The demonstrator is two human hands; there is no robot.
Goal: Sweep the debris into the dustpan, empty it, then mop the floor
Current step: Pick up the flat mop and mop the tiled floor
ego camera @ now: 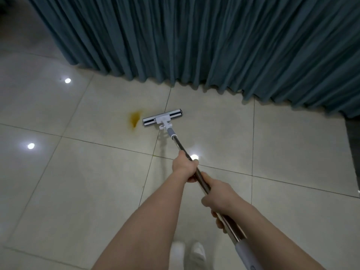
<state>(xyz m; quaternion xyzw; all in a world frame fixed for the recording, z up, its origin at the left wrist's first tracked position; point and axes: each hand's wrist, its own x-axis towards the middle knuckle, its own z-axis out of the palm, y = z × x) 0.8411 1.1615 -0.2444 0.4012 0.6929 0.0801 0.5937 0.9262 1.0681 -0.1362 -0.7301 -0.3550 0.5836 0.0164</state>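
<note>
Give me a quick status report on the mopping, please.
Left hand and right hand grip the steel mop handle. White flat mop head beside yellow-brown spill. Nothing between.

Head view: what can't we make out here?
- Mop handle: its top end is cut off by the bottom edge.
- Mop head: its underside faces the floor, so wet or dry is unknown.
- Left hand and right hand: palms hidden, wrapped around the handle.
- Base of the curtain: what lies behind it is covered.
- Dustpan: not in view.
</note>
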